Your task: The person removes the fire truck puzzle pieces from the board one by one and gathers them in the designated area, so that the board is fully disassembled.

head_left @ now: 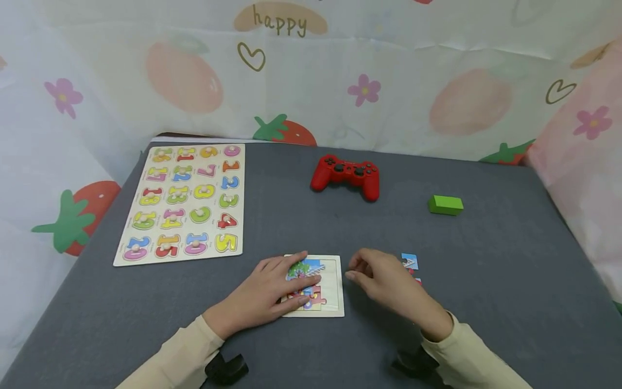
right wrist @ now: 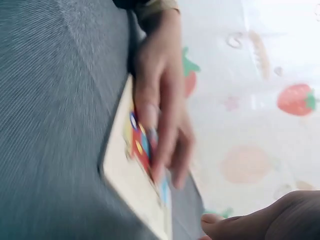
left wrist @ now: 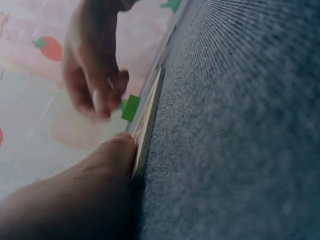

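My left hand (head_left: pixel 274 289) rests with spread fingers on a small wooden jigsaw board (head_left: pixel 332 283). Beneath those fingers lie colourful fitted pieces (head_left: pixel 315 298) on the board's left part, partly hidden; its right part shows bare wood. Just right of the board hovers my right hand (head_left: pixel 389 275), fingers loosely bent, with nothing visible between thumb and fingertips. Beyond that hand lie loose puzzle pieces, one blue with a letter (head_left: pixel 410 261), the others mostly covered by the hand. In the left wrist view the right hand (left wrist: pixel 92 70) hangs above the board's edge (left wrist: pixel 147 125).
A large number peg board (head_left: pixel 178 202) lies at the back left. Behind the jigsaw board is a red game controller (head_left: pixel 346 175), and a green block (head_left: pixel 446 205) sits farther right. A printed curtain (head_left: pixel 301 70) rises along the dark cloth's back edge.
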`<state>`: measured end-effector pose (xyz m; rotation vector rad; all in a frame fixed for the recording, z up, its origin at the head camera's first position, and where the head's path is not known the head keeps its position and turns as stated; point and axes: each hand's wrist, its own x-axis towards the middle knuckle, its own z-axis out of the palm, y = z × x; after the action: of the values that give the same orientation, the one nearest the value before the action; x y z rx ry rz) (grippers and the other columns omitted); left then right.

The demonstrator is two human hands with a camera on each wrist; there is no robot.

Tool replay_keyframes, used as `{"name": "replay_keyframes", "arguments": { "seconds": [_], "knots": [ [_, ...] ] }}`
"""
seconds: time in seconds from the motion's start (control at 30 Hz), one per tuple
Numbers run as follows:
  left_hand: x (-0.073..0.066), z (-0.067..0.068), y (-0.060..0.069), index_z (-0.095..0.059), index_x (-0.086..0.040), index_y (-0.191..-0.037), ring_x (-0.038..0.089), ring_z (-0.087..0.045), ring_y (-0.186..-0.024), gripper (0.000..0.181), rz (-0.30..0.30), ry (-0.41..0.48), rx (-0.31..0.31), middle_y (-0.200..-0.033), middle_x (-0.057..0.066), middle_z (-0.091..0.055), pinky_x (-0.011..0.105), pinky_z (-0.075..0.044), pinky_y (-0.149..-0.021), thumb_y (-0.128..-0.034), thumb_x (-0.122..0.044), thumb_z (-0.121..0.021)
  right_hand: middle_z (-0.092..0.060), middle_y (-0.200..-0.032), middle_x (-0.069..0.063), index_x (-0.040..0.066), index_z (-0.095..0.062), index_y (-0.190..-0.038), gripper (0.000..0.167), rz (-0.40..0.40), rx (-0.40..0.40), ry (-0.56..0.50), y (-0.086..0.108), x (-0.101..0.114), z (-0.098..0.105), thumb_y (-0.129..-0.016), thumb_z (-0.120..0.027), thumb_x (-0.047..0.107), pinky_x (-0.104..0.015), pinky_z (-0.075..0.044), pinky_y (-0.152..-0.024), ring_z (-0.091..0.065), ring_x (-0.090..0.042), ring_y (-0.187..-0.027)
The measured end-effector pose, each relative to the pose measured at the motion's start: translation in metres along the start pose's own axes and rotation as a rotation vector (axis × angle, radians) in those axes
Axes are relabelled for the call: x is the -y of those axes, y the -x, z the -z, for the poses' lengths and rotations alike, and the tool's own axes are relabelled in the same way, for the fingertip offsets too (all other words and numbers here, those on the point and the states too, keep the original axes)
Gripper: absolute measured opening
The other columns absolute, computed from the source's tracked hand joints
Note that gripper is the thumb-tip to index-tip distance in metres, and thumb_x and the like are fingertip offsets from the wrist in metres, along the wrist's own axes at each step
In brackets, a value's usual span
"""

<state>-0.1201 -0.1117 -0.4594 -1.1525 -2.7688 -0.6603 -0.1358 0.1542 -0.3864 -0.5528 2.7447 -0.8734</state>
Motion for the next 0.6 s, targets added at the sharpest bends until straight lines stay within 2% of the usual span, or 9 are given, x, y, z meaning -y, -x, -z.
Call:
{"name": "replay_keyframes", "arguments": {
  "seconds": [0.13, 0.27, 0.43, 0.6],
  "knots": [
    [-0.001, 0.0, 0.001, -0.054, -0.04, -0.134, 0.018, -0.044, -0.126, 0.041, -0.015, -0.081, -0.043, -0.142, 0.004, -0.046, 0.045, -0.035, -0.1, -0.0946, -0.05, -0.052, -0.058, -0.08, 0.003, 0.008, -0.065, -0.097, 0.014, 0.04, 0.04, -0.012, -0.02, 0.012, -0.02, -0.087, -0.071, 0.015, -0.024, -0.043, -0.058, -0.05, -0.009, -0.066],
    [-0.003, 0.001, 0.0, -0.062, -0.037, -0.126, 0.017, -0.051, -0.111, 0.038, -0.05, -0.152, -0.112, -0.126, 0.003, -0.056, 0.041, -0.041, -0.091, -0.0915, -0.052, -0.057, -0.055, -0.079, 0.002, 0.006, -0.065, -0.099, 0.017, 0.053, 0.042, 0.003, -0.029, 0.016, -0.032, -0.086, -0.072, 0.013, -0.025, -0.042, -0.059, -0.048, -0.01, -0.066],
    [-0.003, 0.005, -0.003, -0.069, -0.035, -0.115, 0.015, -0.054, -0.1, 0.036, -0.084, -0.149, -0.16, -0.114, 0.0, -0.061, 0.037, -0.044, -0.082, -0.0863, -0.055, -0.062, -0.052, -0.075, 0.003, 0.008, -0.064, -0.094, 0.015, 0.021, 0.029, 0.028, -0.034, 0.019, -0.037, -0.083, -0.074, 0.013, -0.026, -0.04, -0.057, -0.046, -0.01, -0.064],
    [-0.001, 0.005, -0.002, -0.071, -0.036, -0.113, 0.015, -0.056, -0.104, 0.036, -0.052, -0.109, -0.169, -0.117, 0.001, -0.062, 0.036, -0.044, -0.083, -0.0857, -0.057, -0.062, -0.053, -0.075, 0.003, 0.009, -0.064, -0.09, 0.014, -0.018, 0.021, 0.032, -0.034, 0.022, -0.039, -0.082, -0.075, 0.013, -0.027, -0.042, -0.058, -0.048, -0.01, -0.065]
  ]
}}
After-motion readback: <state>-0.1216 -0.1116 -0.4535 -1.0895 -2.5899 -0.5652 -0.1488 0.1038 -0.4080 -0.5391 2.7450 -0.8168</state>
